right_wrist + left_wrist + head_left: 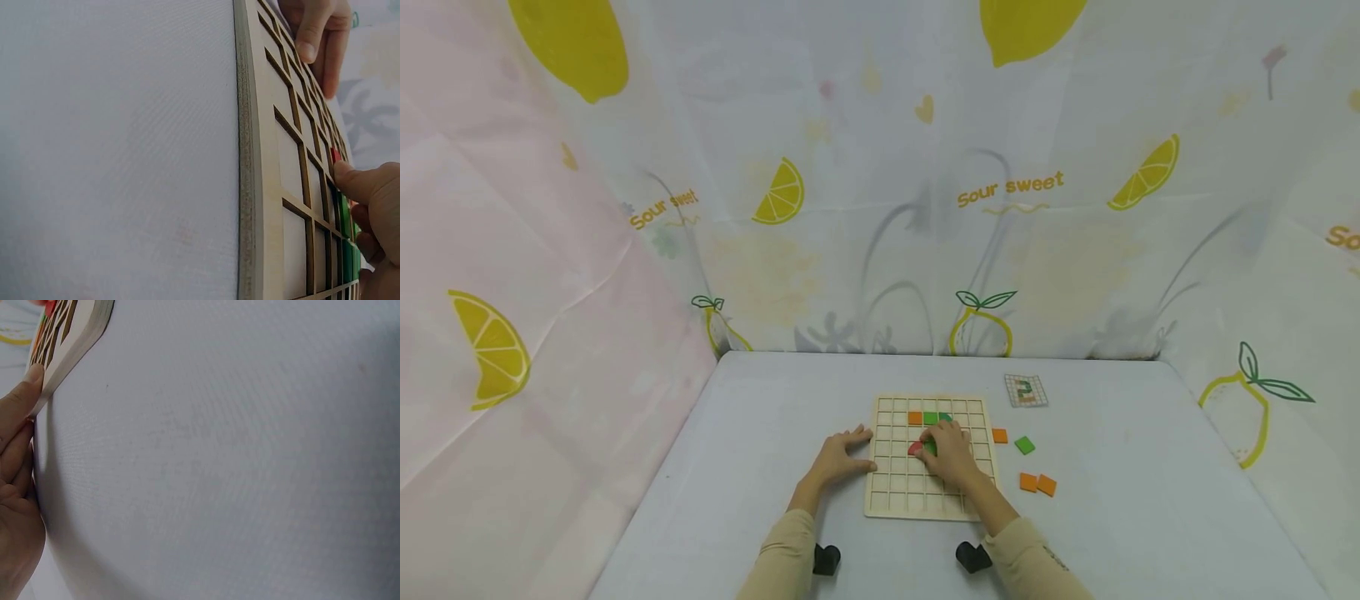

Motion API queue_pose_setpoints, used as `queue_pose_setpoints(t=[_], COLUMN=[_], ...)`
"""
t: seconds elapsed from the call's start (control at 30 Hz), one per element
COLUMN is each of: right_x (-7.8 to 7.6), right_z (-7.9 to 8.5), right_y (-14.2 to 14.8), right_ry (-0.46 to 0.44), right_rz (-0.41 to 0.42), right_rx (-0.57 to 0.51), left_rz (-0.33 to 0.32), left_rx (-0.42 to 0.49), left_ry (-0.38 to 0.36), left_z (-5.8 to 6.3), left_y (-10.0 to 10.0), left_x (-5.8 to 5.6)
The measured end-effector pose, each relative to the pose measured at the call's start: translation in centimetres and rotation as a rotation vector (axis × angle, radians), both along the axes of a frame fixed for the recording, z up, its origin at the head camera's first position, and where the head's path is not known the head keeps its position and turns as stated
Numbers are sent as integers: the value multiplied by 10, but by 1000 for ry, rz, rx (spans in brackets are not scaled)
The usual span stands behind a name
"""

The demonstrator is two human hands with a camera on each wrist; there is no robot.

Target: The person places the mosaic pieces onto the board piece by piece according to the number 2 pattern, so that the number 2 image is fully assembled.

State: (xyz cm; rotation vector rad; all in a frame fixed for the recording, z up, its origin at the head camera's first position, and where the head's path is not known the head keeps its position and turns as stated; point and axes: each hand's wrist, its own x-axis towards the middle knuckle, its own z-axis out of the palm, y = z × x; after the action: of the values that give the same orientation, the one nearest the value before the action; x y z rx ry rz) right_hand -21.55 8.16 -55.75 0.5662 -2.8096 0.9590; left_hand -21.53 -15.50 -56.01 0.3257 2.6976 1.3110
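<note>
A wooden grid board [891, 504] lies on the table. My left hand [838, 457] rests against its left edge, thumb [26, 387] on the rim and fingers spread. Over the board's middle, my right hand [953, 454] pinches a red tile [915, 448] at a grid cell; the right wrist view shows the thumb [345, 172] against that red tile. An orange square tile [915, 418] and a green square tile [930, 417] sit in an upper row, beside a darker green tile [945, 416]. Another green tile [931, 447] is partly hidden under the right hand.
Right of the board lie loose orange tiles [1028, 482] and a green tile [1025, 445]. A small pattern card [1026, 390] is at the back right. Black objects [827, 560] show near both forearms. A printed lemon curtain [880, 250] stands behind the table.
</note>
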Motion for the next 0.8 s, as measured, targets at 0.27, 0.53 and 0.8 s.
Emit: queue_pose_setpoints(t=[0.27, 0.53, 0.8], right_x=[-3, -10, -10], right_z=[0, 4, 8], right_y=[-1, 2, 3], right_ry=[-11, -110, -125], right_rz=[-9, 3, 1], right_rx=[-17, -28, 16], left_rz=[-6, -1, 6], left_rx=[2, 11, -2], left_ry=[7, -4, 0], left_z=[0, 1, 0], left_y=[-1, 0, 0], left_x=[0, 1, 1])
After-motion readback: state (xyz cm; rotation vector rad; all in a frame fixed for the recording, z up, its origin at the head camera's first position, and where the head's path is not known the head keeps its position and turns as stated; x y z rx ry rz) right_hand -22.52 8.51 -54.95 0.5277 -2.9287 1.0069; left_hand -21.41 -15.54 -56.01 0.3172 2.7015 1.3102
